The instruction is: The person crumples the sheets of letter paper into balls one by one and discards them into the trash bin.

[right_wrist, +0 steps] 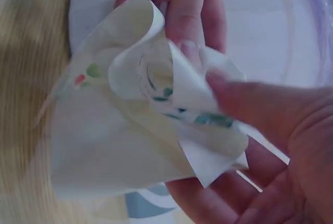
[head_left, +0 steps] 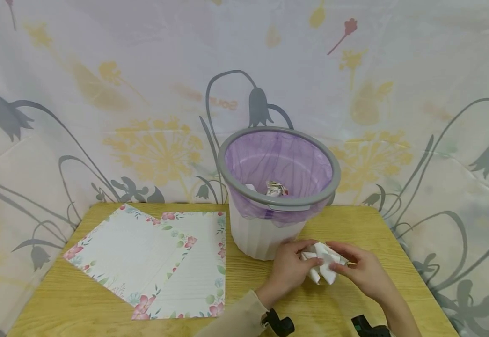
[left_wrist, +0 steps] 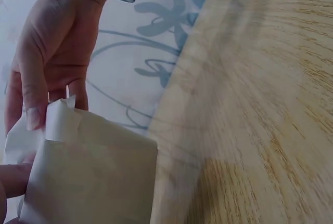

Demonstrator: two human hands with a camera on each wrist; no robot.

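Observation:
Between my two hands is a crumpled sheet of paper (head_left: 322, 264), folded over itself, white with bits of printed leaves showing in the right wrist view. My left hand (head_left: 290, 265) grips its left side, thumb on the near face. On the other side my right hand (head_left: 364, 270) pinches the paper (right_wrist: 119, 135) between thumb and fingers. In the left wrist view the paper (left_wrist: 93, 177) shows a broad plain face, with the right hand (left_wrist: 57, 52) behind it. Both hands are just in front of the bin, over the table's right half.
A white bin (head_left: 252, 236) with a grey rim and purple liner (head_left: 278, 154) stands at the back; crumpled scraps (head_left: 276, 188) lie inside. Two flower-bordered sheets (head_left: 122, 252) overlap on the wooden table (head_left: 46, 302) at left. A printed curtain (head_left: 151, 93) hangs behind.

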